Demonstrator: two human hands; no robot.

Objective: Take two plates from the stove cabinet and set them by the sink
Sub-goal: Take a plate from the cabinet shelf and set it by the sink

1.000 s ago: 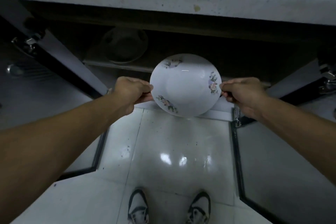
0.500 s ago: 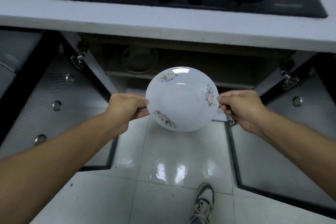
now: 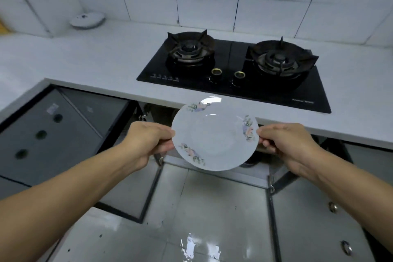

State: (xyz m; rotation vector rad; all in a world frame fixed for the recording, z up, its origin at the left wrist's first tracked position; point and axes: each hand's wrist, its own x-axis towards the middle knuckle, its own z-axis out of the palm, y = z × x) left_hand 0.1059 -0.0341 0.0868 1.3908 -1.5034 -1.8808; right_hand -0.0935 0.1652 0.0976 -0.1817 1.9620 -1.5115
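Note:
A white plate (image 3: 214, 136) with flower prints on its rim is held in the air in front of the counter edge, just below the stove. My left hand (image 3: 146, 140) grips its left rim and my right hand (image 3: 282, 142) grips its right rim. I cannot tell whether a second plate lies under it. The stove cabinet (image 3: 157, 112) stands open behind the plate, its inside dark and mostly hidden. No sink is in view.
A black two-burner gas stove (image 3: 234, 70) sits in the white counter (image 3: 85, 66). A small white dish (image 3: 87, 19) rests at the back left by the tiled wall. Open grey cabinet doors (image 3: 53, 134) flank me on both sides, above a glossy tiled floor (image 3: 191, 219).
The view has risen from inside the cabinet to the countertop and stove. The plate, held in both hands, has come up and out of the cabinet to counter-edge height.

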